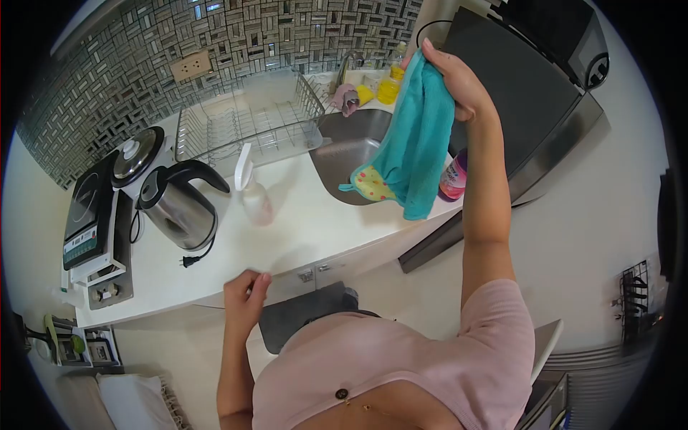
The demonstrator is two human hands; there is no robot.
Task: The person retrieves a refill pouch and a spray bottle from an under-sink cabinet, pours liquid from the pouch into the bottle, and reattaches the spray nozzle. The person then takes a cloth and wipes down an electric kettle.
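A teal hand towel (419, 136) with a yellow dotted corner hangs from my right hand (462, 82), which grips its upper end. The cloth hangs over the right part of the sink (351, 154) and hides some of it. Close behind its lower edge stands a purple bottle (454, 175) with a pink label. My left hand (246, 297) is curled into a loose fist at the front edge of the white counter (287, 229), with nothing showing in it. Nearest to that hand on the counter are a spray bottle (254, 201) and an electric kettle (179, 208).
A wire dish rack (247, 118) stands behind the counter's middle. Yellow liquid fills a bottle (389, 84) near the faucet (345, 68). At left are a rice cooker (140, 154) and an induction cooktop (87, 204). A dark fridge (519, 86) is at right.
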